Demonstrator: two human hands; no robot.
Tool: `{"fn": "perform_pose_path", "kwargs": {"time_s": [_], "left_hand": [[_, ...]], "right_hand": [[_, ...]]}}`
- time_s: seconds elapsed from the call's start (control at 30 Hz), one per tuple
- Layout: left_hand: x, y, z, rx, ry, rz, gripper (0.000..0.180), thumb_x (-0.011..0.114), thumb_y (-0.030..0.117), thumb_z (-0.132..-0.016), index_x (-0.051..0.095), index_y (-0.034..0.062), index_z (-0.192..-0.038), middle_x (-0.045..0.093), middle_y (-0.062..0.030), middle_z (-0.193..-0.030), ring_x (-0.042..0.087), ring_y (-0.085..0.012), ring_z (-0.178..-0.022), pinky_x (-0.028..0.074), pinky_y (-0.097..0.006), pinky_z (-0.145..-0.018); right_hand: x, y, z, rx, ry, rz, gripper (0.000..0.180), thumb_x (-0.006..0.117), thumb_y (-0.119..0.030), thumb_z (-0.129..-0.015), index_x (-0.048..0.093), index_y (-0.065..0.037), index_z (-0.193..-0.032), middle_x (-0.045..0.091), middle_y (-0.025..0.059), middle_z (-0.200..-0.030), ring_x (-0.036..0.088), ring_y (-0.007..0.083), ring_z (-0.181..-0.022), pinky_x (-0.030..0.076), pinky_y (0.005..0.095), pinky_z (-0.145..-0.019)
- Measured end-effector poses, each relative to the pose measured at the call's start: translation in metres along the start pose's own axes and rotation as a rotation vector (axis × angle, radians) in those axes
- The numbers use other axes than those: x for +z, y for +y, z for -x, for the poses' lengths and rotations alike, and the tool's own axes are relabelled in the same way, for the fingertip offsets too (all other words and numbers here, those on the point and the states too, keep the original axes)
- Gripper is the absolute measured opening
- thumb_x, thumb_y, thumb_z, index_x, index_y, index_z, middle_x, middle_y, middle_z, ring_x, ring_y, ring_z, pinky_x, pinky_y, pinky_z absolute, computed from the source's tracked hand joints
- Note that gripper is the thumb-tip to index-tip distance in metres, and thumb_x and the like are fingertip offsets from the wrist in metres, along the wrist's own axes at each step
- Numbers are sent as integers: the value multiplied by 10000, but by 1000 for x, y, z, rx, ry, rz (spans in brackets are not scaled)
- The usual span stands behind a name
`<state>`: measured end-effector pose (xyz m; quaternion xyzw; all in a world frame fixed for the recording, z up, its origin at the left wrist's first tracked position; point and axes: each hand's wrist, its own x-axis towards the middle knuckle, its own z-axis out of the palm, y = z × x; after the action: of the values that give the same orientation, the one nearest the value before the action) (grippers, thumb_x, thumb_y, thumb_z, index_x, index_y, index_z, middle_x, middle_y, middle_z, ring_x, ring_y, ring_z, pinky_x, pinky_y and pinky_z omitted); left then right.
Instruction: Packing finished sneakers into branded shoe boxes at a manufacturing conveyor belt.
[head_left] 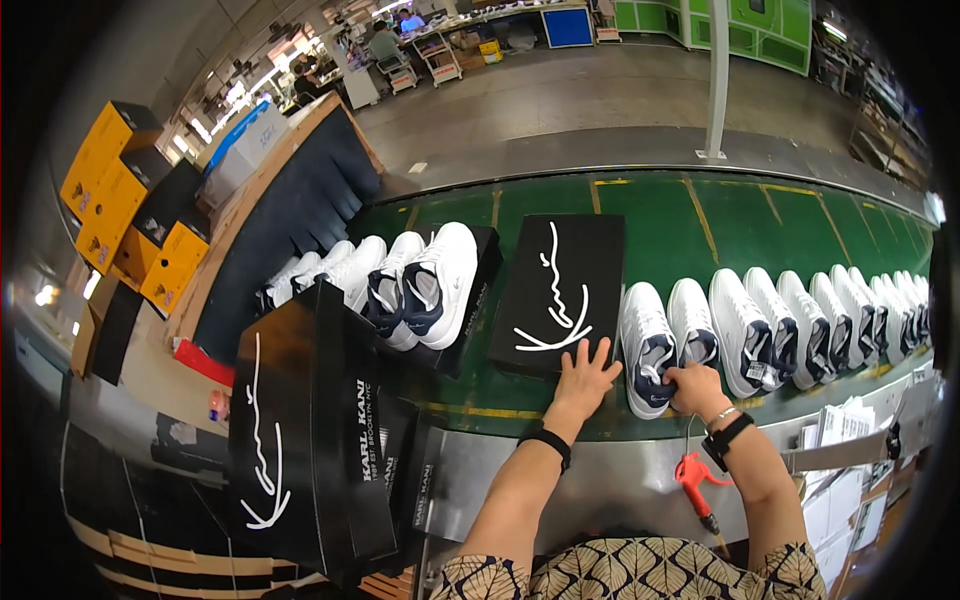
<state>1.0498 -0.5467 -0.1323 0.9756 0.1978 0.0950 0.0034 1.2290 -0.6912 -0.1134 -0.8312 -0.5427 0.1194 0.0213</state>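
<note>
A black shoebox point(560, 260) with a white scrawl on its lid lies on the green conveyor belt. My left hand point(583, 388) rests with spread fingers on its near right corner. To the right stands a pair of white sneakers with navy heel linings. My right hand point(697, 388) is closed on the heel of the right-hand sneaker point(692, 315); its fingertips are partly hidden at the shoe's collar. The left-hand sneaker point(645, 320) stands beside it, close to the box.
More white sneakers point(740, 315) run in a row along the belt rightward. Another pair point(445, 280) sits on a black box at left. Stacked black shoeboxes point(275, 430) rise at near left, yellow boxes point(110, 205) beyond. A red air gun point(695, 480) hangs at the metal edge.
</note>
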Motion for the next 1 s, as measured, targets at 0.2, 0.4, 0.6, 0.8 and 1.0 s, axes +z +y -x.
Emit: {"fn": "perform_pose_path", "kwargs": {"time_s": [0.2, 0.4, 0.6, 0.8, 1.0], "left_hand": [[8, -30, -11, -148, 92, -66, 415, 683, 244, -742, 502, 252, -1115, 324, -113, -1338, 332, -388, -1208, 396, -547, -842], [10, -18, 16, -251, 70, 126, 584, 591, 152, -778, 378, 198, -1319, 310, -132, -1404, 280, -349, -1288, 255, -557, -982], [-108, 32, 98, -153, 484, 371, 332, 696, 181, -693, 610, 99, -1003, 468, -170, -1197, 424, -394, -1116, 365, -472, -902], [-259, 48, 251, -17, 585, -778, 345, 660, 275, -802, 537, 112, -1080, 456, -31, -1134, 413, -315, -1131, 335, -538, -934], [-270, 9, 343, -723, 296, -608, 814, 685, 569, -677, 429, 32, -1233, 459, -205, -1266, 416, -398, -1176, 275, -556, -952]], "right_hand": [[-65, 8, 1, -9, 238, -432, 259, 595, -101, -620, 659, -97, -871, 636, 123, -705, 617, 262, -630, 473, 349, -559], [-145, -66, -11, 88, 262, -986, 264, 596, -63, -660, 649, -22, -916, 626, 54, -683, 564, 111, -592, 438, 263, -541], [-116, -143, -69, -387, 607, -341, 305, 575, -113, -697, 633, -131, -996, 599, 117, -749, 615, 276, -734, 479, 393, -667], [-47, -176, -89, -459, 470, 64, 433, 636, -173, -711, 557, -188, -1137, 439, 109, -1192, 390, 304, -1155, 324, 497, -933], [-43, -146, -53, -582, 630, -286, 388, 588, -109, -698, 561, -113, -1085, 502, 113, -1128, 463, 286, -1079, 347, 487, -905]]}}
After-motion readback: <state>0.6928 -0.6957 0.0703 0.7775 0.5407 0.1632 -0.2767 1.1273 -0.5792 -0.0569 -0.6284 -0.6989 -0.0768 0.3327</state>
